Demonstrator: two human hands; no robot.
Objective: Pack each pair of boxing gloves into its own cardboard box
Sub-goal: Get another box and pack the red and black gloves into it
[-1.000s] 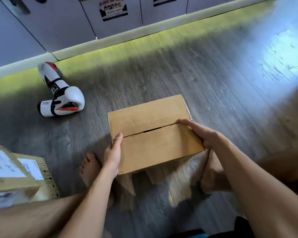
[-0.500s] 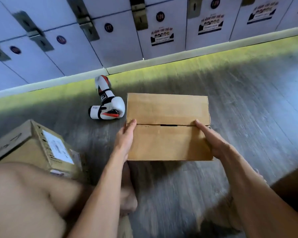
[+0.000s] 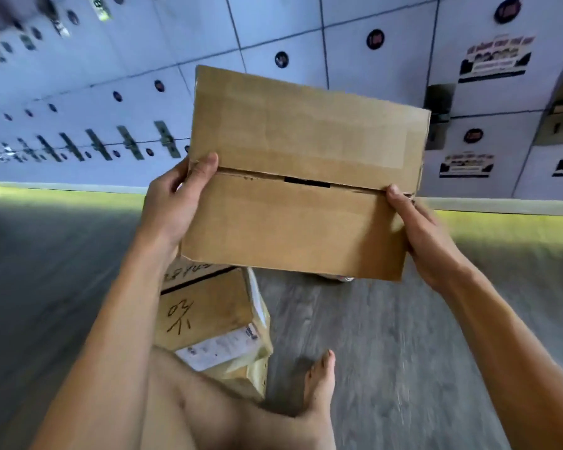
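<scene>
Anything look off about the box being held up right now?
Slightly, yes. The cardboard box is closed, but its two flaps do not meet fully: a dark slot shows mid-seam, and the seam end by the right hand looks frayed. The left hand grips the other end.

Your cardboard box (image 3: 306, 222) is plain tan-brown, with a paler band across its upper flap and a short black gap at the seam. The second box (image 3: 205, 306) below you is darker tan, with black handwritten marks and a white label (image 3: 221, 347). The floor (image 3: 387, 352) is grey wood grain, edged yellow-green. The lockers (image 3: 290, 21) are pale blue-white, dotted with dark round badges (image 3: 281, 59).
</scene>
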